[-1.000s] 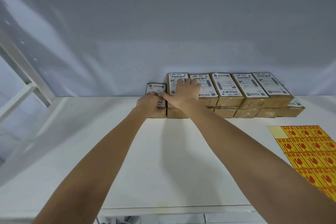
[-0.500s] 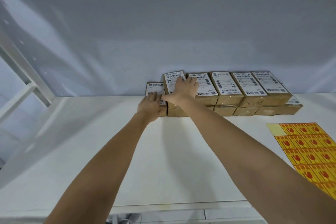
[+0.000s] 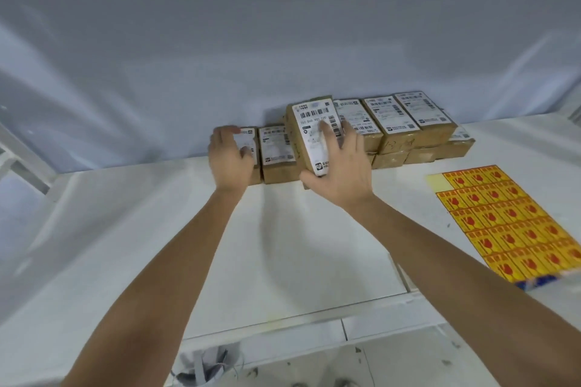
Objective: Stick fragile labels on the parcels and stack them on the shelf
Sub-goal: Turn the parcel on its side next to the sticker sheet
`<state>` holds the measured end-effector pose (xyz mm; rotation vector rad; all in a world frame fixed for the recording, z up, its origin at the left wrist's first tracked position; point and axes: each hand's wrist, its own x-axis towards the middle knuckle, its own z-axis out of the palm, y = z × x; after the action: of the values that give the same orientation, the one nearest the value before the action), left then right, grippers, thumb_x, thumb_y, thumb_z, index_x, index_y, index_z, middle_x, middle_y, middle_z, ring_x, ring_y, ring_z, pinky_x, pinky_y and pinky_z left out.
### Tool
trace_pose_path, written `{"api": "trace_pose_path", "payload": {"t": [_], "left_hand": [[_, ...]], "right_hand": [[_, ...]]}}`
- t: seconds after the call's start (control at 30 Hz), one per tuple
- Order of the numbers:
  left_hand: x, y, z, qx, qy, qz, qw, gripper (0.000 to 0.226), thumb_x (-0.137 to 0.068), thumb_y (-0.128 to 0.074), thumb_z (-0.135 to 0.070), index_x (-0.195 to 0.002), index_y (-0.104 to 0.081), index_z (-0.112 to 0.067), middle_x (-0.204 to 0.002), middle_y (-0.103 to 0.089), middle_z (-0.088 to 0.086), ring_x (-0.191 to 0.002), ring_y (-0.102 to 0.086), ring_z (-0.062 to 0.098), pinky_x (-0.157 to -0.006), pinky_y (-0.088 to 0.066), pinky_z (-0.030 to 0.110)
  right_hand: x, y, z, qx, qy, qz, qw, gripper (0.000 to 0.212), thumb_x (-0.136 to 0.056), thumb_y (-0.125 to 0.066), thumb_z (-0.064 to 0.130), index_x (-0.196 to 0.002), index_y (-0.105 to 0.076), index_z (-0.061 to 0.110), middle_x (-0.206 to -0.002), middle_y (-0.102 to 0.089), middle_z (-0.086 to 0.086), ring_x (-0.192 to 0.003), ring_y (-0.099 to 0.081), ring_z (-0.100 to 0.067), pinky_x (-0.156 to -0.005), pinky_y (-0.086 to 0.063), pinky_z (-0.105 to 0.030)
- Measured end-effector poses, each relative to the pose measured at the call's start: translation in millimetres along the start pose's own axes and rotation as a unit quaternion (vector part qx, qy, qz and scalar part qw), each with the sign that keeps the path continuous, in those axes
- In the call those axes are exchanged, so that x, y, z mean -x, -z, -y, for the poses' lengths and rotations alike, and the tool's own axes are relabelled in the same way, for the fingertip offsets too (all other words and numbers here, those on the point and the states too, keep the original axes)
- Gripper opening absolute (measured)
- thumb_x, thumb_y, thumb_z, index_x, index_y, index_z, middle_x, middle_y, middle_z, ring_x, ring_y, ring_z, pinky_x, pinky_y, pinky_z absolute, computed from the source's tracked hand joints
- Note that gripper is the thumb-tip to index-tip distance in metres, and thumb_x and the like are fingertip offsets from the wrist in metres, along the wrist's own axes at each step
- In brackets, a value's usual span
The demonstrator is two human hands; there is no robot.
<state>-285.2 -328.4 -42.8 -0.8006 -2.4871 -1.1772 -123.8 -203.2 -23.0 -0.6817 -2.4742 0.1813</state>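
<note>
A row of brown cardboard parcels with white shipping labels (image 3: 405,119) lies at the back of the white table (image 3: 283,245), two layers deep on the right. My right hand (image 3: 338,166) grips one parcel (image 3: 309,129) from that row and holds it lifted and tilted above the others. My left hand (image 3: 231,157) rests flat on the leftmost parcel (image 3: 250,138), fingers straight. Another single parcel (image 3: 278,151) sits between the two hands. A yellow sheet of red fragile labels (image 3: 509,220) lies on the table to the right.
A pale blue cloth (image 3: 283,56) hangs behind the parcels as a backdrop. A white frame (image 3: 22,163) stands at the left edge. The table's front edge (image 3: 283,324) runs below my arms, with a speckled floor beneath.
My right hand has lifted one parcel off the top layer and pulled it toward me, tilted. My left hand has slid onto the leftmost parcel. The view has shifted left and down.
</note>
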Motion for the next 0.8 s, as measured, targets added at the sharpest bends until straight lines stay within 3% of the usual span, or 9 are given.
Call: {"api": "trace_pose_path", "payload": {"t": [0.07,0.2,0.33,0.47,0.53,0.67,0.8], "left_hand": [[22,-2,-32,0.055,-0.031,-0.037,0.997,0.038,-0.08,-0.046,-0.017,-0.111,-0.054,0.004,-0.11,-0.056,0.02,-0.102,-0.054,0.035,-0.085,-0.043,0.04],[85,-33,-88,0.087,-0.059,0.095,0.99,0.042,-0.087,-0.055,-0.025,-0.123,-0.049,-0.004,-0.121,-0.048,0.014,-0.109,-0.051,0.026,-0.085,-0.047,0.04],[131,-64,-119,0.123,0.015,0.182,0.975,0.06,-0.088,-0.059,-0.031,-0.14,-0.035,-0.013,-0.13,-0.04,0.008,-0.117,-0.048,0.02,-0.09,-0.044,0.032],[158,-86,-144,0.12,0.067,0.226,0.964,0.062,-0.088,-0.058,-0.027,-0.143,-0.031,-0.015,-0.134,-0.035,0.009,-0.118,-0.049,0.023,-0.092,-0.041,0.029],[167,-94,-157,0.12,0.104,0.242,0.957,0.061,-0.089,-0.058,-0.024,-0.143,-0.031,-0.015,-0.134,-0.035,0.011,-0.12,-0.048,0.025,-0.094,-0.038,0.028],[179,-107,-179,0.105,0.134,0.257,0.951,0.061,-0.087,-0.058,-0.019,-0.143,-0.033,-0.015,-0.13,-0.039,0.012,-0.122,-0.046,0.026,-0.099,-0.036,0.028],[183,-116,-194,0.077,0.161,0.264,0.948,0.06,-0.089,-0.055,-0.024,-0.144,-0.033,-0.017,-0.133,-0.038,0.013,-0.124,-0.045,0.028,-0.103,-0.035,0.033]], "right_hand": [[23,2,-16,0.006,-0.019,0.013,1.0,0.089,-0.06,-0.048,0.064,-0.133,-0.041,0.014,-0.127,-0.044,-0.023,-0.107,-0.045,-0.036,-0.073,-0.049,-0.04],[68,2,-40,0.002,-0.04,0.047,0.998,0.09,-0.056,-0.047,0.065,-0.128,-0.048,0.01,-0.114,-0.05,-0.02,-0.099,-0.05,-0.035,-0.068,-0.051,-0.039],[99,7,-70,-0.016,-0.06,0.061,0.996,0.086,-0.06,-0.046,0.063,-0.127,-0.051,0.009,-0.119,-0.05,-0.02,-0.102,-0.051,-0.035,-0.068,-0.049,-0.035],[113,19,-96,-0.003,-0.069,0.11,0.991,0.076,-0.062,-0.055,0.048,-0.128,-0.049,0.011,-0.12,-0.046,-0.018,-0.106,-0.046,-0.034,-0.074,-0.047,-0.037],[117,27,-107,0.008,-0.071,0.15,0.986,0.076,-0.063,-0.057,0.044,-0.131,-0.044,0.012,-0.123,-0.042,-0.017,-0.111,-0.041,-0.034,-0.081,-0.042,-0.038],[126,43,-130,-0.014,-0.082,0.18,0.98,0.08,-0.061,-0.042,0.049,-0.133,-0.039,0.014,-0.124,-0.038,-0.014,-0.114,-0.035,-0.031,-0.086,-0.038,-0.036],[129,46,-153,-0.002,-0.031,0.211,0.977,0.073,-0.077,-0.055,0.049,-0.138,-0.031,0.016,-0.128,-0.033,-0.014,-0.117,-0.033,-0.031,-0.088,-0.038,-0.036]]}}
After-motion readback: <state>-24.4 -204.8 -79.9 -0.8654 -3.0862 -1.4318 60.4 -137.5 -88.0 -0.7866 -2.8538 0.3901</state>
